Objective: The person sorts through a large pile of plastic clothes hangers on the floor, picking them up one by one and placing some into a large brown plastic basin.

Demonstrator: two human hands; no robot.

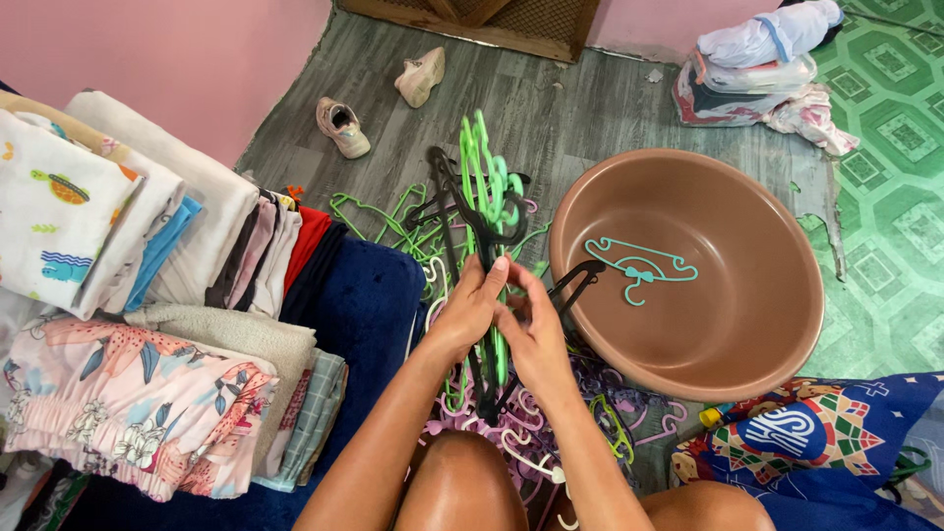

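- Between my knees, on the grey plank floor (629,108), I hold a bunch of green and black plastic hangers (484,211) upright, hooks pointing away from me.
- My left hand (470,313) wraps the bunch from the left, fingers curled round the necks; my right hand (536,339) presses in from the right, fingertips closed on the same stems. Both hands are clamped on the bunch, touching each other.
- Under my wrists lies a loose heap of purple and white hangers (531,423), tangled; more green ones (379,216) lie on the floor beyond, beside the folded clothes (147,246) stacked on my left.
- To the right stands a brown plastic basin (777,324), holding one teal hanger (639,265); a black hanger (580,280) leans against its near rim.
- To do this well, I judge I should keep every hook facing one way and the shoulders aligned before tightening the grip, so none snag.
- I would lift the bunch clear of the heap below rather than drag it, since the hooks there could catch.
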